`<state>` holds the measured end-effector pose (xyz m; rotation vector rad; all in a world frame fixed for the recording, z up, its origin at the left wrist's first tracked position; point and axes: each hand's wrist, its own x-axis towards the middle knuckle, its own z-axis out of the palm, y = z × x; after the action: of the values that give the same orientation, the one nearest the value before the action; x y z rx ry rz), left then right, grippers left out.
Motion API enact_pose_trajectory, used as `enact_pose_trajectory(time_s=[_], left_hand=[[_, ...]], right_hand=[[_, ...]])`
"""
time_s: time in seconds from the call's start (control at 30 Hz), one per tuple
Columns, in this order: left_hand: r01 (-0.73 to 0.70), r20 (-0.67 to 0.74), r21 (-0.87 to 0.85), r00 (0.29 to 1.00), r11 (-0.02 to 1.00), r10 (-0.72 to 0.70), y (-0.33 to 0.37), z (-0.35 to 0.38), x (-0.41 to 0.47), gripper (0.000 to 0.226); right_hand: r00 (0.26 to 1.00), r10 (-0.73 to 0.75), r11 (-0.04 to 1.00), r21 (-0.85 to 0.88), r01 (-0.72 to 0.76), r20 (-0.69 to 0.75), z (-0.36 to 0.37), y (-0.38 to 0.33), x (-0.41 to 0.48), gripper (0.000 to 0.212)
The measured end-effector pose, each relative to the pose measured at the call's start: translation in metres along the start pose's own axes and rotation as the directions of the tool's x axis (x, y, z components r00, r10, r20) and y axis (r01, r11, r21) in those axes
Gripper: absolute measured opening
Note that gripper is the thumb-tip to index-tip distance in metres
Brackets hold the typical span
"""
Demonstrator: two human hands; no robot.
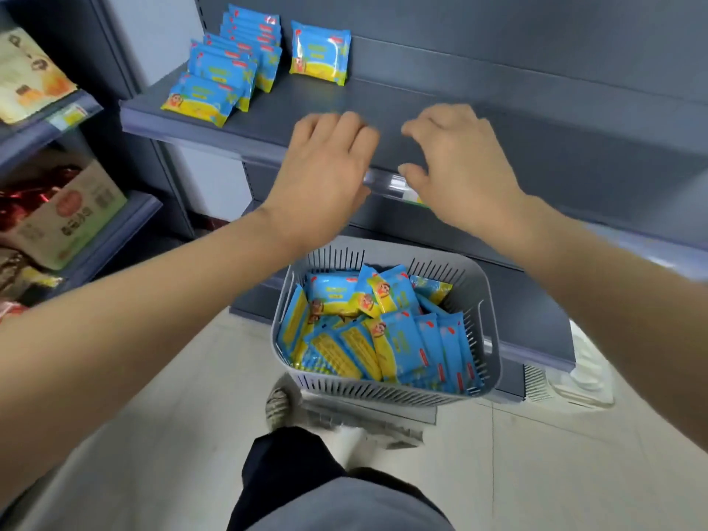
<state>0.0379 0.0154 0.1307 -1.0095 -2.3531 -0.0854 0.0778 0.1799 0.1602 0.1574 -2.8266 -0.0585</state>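
Head view. Left hand (pixel 325 174) and right hand (pixel 459 166), both empty with fingers loosely bent, apparently hover over the front edge of the grey metal shelf (pixel 383 97); blue-and-yellow plastic packets (pixel 214 82) stand along its left edge.

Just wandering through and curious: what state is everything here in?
Left hand: open, holding nothing, over the shelf edge.
Right hand: open, holding nothing.
Basket: below the shelf, filled with loose packets.
Row of packets: standing one behind another, shelf's left.
Single packet: upright, apart from the row.
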Motion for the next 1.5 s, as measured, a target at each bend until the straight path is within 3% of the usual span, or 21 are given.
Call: enact_pose_trajectory(time_s=[0.3, 0.5, 1.03, 1.17, 1.33, 1.4, 1.5], left_hand=[[0.010, 0.386, -0.137, 0.921, 0.990, 0.044, 0.023, 0.066, -0.058, 0.049], [0.014, 0.502, -0.143, 0.863, 0.990, 0.060, 0.033, 0.099, -0.060, 0.048], [0.007, 0.578, -0.157, 0.811, 0.988, 0.086, 0.035, 0.138, -0.064, 0.043], [0.007, 0.607, -0.143, 0.790, 0.990, 0.082, 0.035, 0.145, -0.069, 0.044], [0.001, 0.628, -0.138, 0.773, 0.990, 0.087, 0.038, 0.150, -0.077, 0.045], [0.003, 0.635, -0.136, 0.768, 0.991, 0.085, 0.038, 0.151, -0.079, 0.046], [0.015, 0.648, -0.133, 0.758, 0.991, 0.075, 0.038, 0.153, -0.083, 0.047]], right_hand=[[0.939, -0.007, 1.000, -0.004, 0.009, 0.344, 0.090, 0.000, -0.045, 0.040], [0.862, 0.055, 0.998, -0.006, -0.060, 0.504, 0.129, 0.009, -0.062, 0.036], [0.708, 0.149, 0.982, -0.020, -0.188, 0.691, 0.178, 0.032, -0.074, 0.042], [0.613, 0.157, 0.974, -0.019, -0.227, 0.774, 0.185, 0.030, -0.081, 0.037], [0.477, 0.191, 0.971, -0.094, -0.220, 0.858, 0.199, 0.021, -0.094, 0.056], [0.501, 0.212, 0.970, -0.118, -0.212, 0.839, 0.204, 0.017, -0.096, 0.070], [0.554, 0.224, 0.964, -0.099, -0.246, 0.802, 0.211, 0.012, -0.098, 0.071]])
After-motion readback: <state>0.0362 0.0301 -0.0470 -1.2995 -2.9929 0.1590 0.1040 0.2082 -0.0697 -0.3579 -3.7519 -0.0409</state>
